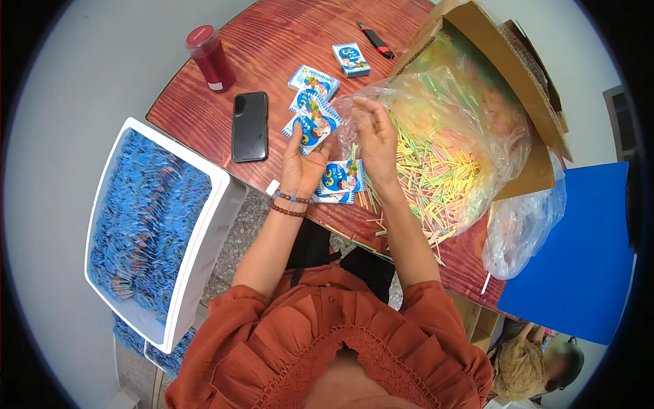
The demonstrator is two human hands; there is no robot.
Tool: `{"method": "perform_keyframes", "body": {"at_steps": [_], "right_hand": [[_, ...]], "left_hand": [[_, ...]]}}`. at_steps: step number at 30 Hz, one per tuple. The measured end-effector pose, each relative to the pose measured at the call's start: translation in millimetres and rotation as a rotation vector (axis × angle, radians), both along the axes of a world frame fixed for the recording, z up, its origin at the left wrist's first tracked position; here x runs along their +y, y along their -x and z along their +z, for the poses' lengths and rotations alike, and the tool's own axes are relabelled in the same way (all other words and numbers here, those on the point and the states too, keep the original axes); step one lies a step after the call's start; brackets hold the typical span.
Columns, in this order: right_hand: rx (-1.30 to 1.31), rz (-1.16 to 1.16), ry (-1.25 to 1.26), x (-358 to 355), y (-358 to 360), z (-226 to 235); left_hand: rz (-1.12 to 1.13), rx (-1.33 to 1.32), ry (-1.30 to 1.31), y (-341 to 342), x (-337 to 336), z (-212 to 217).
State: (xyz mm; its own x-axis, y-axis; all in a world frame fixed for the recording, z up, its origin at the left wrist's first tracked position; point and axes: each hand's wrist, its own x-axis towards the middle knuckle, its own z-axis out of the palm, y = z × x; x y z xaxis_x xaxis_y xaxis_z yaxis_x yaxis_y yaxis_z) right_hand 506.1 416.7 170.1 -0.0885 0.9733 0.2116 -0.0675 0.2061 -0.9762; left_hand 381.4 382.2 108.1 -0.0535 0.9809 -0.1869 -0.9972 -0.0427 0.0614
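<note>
Left hand grips a blue-and-white packet beside a heap of pastel sticks

Clock directions are taken from the left hand, as seen in the view. The left thumb and fingers pinch the packet, which is tilted at 12 o'clock. The right hand is raised at 2 o'clock with bent fingers, near the edge of a clear bag; whether it grasps anything cannot be told. Two beaded bracelets circle the left wrist.

More packets lie just beside the left hand at 4 o'clock, others overlap at 12, and a boxy pack sits at 1. Yellow, pink and green, the sticks spill at 3 o'clock from the bag, which sits in the mouth of a cardboard box at 2.

Farther out on the red-brown table, a cutter lies at 1 o'clock, a dark phone at 10 and a pink jar at 11. At 8 o'clock stands a white tub full of blue wrappers; at 4, a blue board.
</note>
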Motion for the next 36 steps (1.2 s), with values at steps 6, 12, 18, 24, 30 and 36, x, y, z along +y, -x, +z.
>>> {"method": "perform_keyframes", "body": {"at_steps": [6, 12, 18, 24, 30, 36], "right_hand": [[-0.37, 0.143, 0.017, 16, 21, -26], [-0.591, 0.224, -0.02, 42, 31, -24], [-0.974, 0.117, -0.158, 94, 54, -22], [-1.221, -0.088, -0.322, 113, 51, -40], [-1.174, -0.121, -0.23, 24, -24, -7], [-1.249, -0.303, -0.067, -35, -130, -51]], "left_hand": [[0.005, 0.009, -0.053, 15, 12, -21], [0.152, 0.193, 0.004, 32, 14, -29], [0.382, 0.893, 0.235, 29, 7, -33], [0.328, 2.184, 0.057, 24, 15, -42], [0.281, 2.046, 0.0, 29, 0, -26], [0.129, 2.462, -0.025, 12, -25, -21]]}}
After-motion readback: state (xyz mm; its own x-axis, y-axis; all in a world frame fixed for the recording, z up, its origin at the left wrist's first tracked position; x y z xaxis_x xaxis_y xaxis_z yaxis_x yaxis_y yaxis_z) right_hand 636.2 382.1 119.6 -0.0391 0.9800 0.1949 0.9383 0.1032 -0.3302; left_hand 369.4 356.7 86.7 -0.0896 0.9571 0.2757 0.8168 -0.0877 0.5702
